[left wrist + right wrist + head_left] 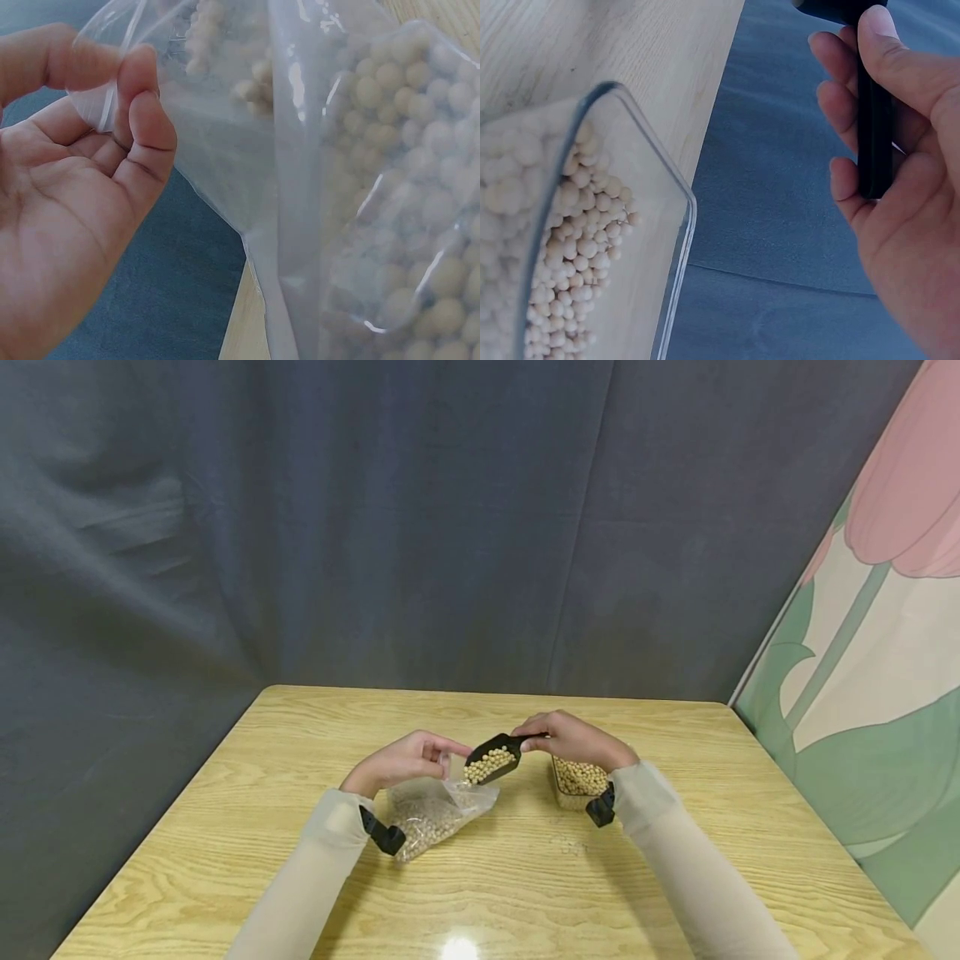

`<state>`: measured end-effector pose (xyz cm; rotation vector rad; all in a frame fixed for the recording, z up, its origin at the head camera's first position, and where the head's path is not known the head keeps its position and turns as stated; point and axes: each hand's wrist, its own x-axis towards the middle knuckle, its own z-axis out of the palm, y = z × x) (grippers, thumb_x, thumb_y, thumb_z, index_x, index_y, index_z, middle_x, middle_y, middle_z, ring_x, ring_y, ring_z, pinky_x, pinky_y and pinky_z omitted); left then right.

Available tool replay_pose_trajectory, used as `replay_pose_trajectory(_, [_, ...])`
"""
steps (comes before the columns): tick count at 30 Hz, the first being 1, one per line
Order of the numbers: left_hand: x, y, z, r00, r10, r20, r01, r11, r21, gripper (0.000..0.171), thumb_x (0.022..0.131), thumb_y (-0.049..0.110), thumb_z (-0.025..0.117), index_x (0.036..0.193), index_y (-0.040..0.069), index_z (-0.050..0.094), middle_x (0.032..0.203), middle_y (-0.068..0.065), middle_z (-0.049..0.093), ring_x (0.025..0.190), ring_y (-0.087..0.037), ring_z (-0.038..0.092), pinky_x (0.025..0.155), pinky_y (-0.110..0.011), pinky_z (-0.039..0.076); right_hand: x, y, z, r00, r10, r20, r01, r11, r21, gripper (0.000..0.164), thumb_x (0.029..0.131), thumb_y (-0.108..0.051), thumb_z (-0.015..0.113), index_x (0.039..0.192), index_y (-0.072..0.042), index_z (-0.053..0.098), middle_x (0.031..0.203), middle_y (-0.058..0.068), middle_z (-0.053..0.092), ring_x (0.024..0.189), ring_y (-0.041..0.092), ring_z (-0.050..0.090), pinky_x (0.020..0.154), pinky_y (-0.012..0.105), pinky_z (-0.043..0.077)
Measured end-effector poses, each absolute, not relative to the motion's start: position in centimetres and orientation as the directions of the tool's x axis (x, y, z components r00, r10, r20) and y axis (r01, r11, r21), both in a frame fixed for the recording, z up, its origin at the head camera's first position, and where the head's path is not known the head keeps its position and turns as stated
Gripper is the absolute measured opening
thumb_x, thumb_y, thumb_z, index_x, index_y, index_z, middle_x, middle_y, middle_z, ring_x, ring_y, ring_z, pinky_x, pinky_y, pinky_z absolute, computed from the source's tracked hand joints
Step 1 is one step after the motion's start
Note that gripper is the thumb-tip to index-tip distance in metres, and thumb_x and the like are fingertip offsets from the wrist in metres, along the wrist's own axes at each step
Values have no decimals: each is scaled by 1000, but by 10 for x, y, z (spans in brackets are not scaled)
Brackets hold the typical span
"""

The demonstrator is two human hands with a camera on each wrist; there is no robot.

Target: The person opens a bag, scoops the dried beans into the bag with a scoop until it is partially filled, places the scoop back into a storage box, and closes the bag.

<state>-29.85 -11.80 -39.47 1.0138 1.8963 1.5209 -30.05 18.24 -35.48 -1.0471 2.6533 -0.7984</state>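
My left hand (408, 758) pinches the top edge of a clear plastic bag (427, 814) between thumb and fingers; the left wrist view shows the bag's film (225, 142) in that pinch. Round, pale yellow beans (442, 135) fill the bag's lower part, which lies on the table. By its handle (875, 127) my right hand (573, 739) grips a black scoop (510, 767). Beans (489, 764) lie in the scoop, whose lip tilts down over the bag's mouth. Under my right wrist stands a clear container (564, 800) holding more beans (577, 247).
The wooden table (525, 893) runs back to a dark blue curtain (420, 527). A panel with painted tulips (877, 693) rises along the right side. Small pale bits (568, 845) lie on the table in front of the container.
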Motion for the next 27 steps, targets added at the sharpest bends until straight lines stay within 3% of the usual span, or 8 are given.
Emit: replay_pose_trajectory(27, [-297, -118, -392, -594, 803, 53, 229, 105, 968, 45, 89, -9, 49, 133, -16, 46, 72, 5, 59, 65, -4, 52, 71, -25, 48, -301, 180, -342, -673, -738, 56, -671, 576, -468, 33, 94, -17, 60, 122, -3, 66, 119, 14, 66, 110, 27, 62, 91, 40, 51])
